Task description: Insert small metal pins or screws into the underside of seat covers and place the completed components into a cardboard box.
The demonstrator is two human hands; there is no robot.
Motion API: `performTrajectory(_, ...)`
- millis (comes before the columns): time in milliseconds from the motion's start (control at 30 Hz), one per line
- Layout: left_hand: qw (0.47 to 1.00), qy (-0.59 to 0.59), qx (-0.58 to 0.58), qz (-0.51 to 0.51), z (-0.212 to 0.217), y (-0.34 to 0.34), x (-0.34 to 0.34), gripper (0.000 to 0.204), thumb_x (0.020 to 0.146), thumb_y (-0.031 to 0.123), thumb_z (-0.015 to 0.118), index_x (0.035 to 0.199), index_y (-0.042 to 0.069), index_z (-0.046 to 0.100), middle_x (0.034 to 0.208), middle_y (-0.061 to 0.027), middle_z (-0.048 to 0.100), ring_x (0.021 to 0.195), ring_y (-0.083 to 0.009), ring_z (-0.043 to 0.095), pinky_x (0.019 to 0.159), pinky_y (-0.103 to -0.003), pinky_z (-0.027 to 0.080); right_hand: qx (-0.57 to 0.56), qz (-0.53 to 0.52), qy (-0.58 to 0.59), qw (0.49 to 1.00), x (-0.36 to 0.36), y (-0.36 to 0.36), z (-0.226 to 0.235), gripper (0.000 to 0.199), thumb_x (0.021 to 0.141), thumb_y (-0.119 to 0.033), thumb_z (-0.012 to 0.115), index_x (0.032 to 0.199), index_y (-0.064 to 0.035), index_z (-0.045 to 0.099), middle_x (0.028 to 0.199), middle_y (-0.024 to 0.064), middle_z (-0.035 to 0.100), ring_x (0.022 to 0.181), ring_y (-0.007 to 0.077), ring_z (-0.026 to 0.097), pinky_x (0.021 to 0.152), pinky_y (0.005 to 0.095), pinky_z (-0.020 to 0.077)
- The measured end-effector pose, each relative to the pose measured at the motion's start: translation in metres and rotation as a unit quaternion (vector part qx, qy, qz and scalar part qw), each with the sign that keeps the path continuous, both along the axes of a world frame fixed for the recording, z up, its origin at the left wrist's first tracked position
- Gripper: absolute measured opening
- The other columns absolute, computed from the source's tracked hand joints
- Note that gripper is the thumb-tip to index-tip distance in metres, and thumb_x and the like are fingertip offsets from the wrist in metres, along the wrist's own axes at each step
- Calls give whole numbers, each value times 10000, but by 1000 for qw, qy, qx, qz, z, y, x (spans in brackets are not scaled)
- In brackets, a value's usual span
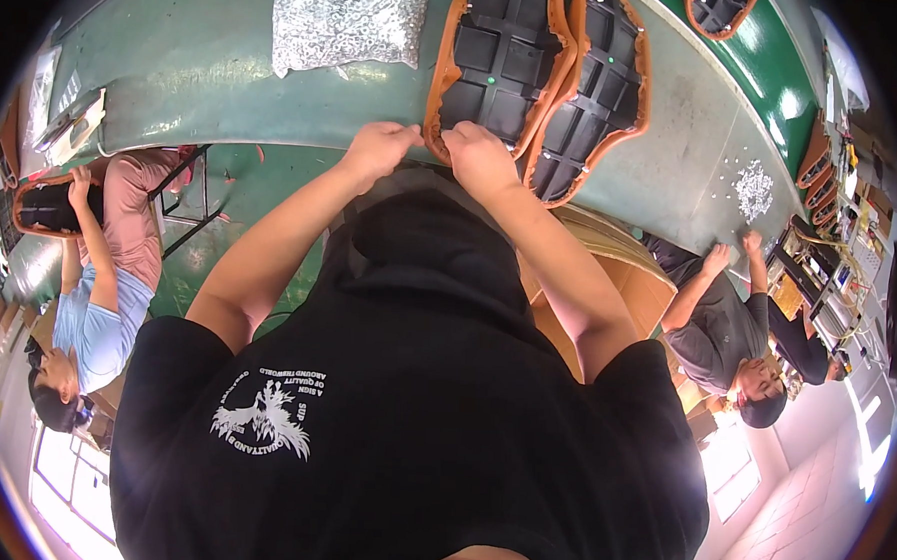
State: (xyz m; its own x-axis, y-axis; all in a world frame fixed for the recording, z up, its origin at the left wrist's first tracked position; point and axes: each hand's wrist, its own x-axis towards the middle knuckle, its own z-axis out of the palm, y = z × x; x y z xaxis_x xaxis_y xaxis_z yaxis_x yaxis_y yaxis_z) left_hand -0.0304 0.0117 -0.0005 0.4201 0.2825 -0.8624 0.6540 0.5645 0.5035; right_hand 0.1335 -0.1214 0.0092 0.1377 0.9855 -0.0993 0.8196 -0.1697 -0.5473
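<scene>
Two long black ribbed panels (500, 57) with orange-brown padded covering round their edges lie side by side on the green worktable, hollow backs up. Small white and green dots show on their ribs. At the near end of the left panel, my right hand (481, 159) is closed, its fingertips on the brown edge. Just left of that corner, my left hand (382, 149) has its fingers pinched together by the table's near edge. Whatever sits in that pinch is too small or too hidden to make out. The right panel (592, 96) lies beyond my right hand, untouched.
A clear bag of small metallic-looking pieces (350, 20) lies on the green table (207, 79). Small white pieces (753, 190) are heaped at right. An open cardboard box (609, 272) stands by my right arm. One co-worker (107, 295) holds a panel at left; another (721, 332) works at right.
</scene>
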Motion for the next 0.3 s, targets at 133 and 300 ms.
performTrajectory(133,998,39,42,-18,5,19,0,385,998,390,627,976,16,714,636,65,407,512,-54,330,454,-250,246,6,121,-91,989,4,16,1,78,837,-117,618,847,-43,641,865,109,630,874,279,677,770,400,563)
performTrajectory(300,994,46,83,-61,2,36,3,436,968,458,649,1016,32,731,686,29,464,538,-87,383,462,-282,302,-67,177,-101,977,10,28,6,92,834,-107,606,890,-45,645,882,104,639,890,268,680,792,385,568)
